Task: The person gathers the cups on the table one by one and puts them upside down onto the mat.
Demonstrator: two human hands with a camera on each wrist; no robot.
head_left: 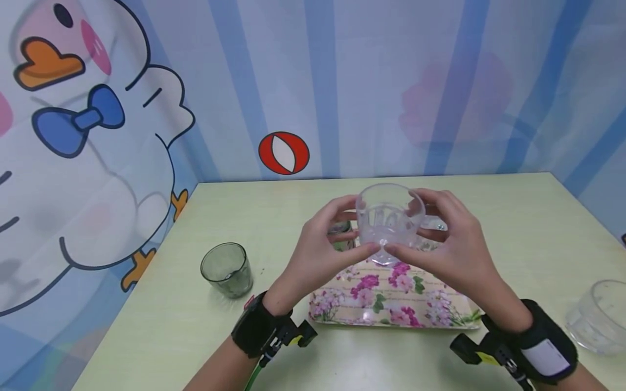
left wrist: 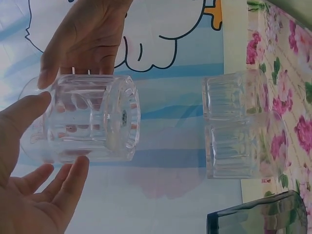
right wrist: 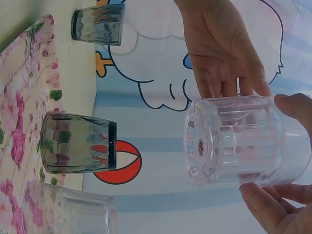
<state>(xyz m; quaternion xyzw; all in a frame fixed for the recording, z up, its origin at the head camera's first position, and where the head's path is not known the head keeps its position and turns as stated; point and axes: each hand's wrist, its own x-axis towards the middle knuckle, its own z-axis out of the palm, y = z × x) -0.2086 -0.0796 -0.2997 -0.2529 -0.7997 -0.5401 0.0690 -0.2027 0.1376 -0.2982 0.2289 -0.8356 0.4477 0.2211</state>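
Observation:
Both hands hold one clear glass [head_left: 388, 217] upright above the floral tray [head_left: 391, 304]. My left hand [head_left: 325, 239] grips its left side between thumb and fingers; my right hand [head_left: 450, 233] grips the right side, the thumbs nearly meeting in front. In the left wrist view, the glass's thick faceted base [left wrist: 122, 119] points toward the tray. Two clear glasses, a nearer one [left wrist: 239, 148] and a farther one [left wrist: 229, 97], stand upside down on the tray. A grey-green glass [right wrist: 80, 144] also stands inverted there, mostly hidden behind my left hand in the head view.
Left of the tray, another grey-green glass [head_left: 227, 271] stands upright on the pale table [head_left: 274, 347]. A clear glass [head_left: 599, 320] is at the right, beside my right wrist. A printed cloth wall [head_left: 362, 98] rises behind the table and along its left side.

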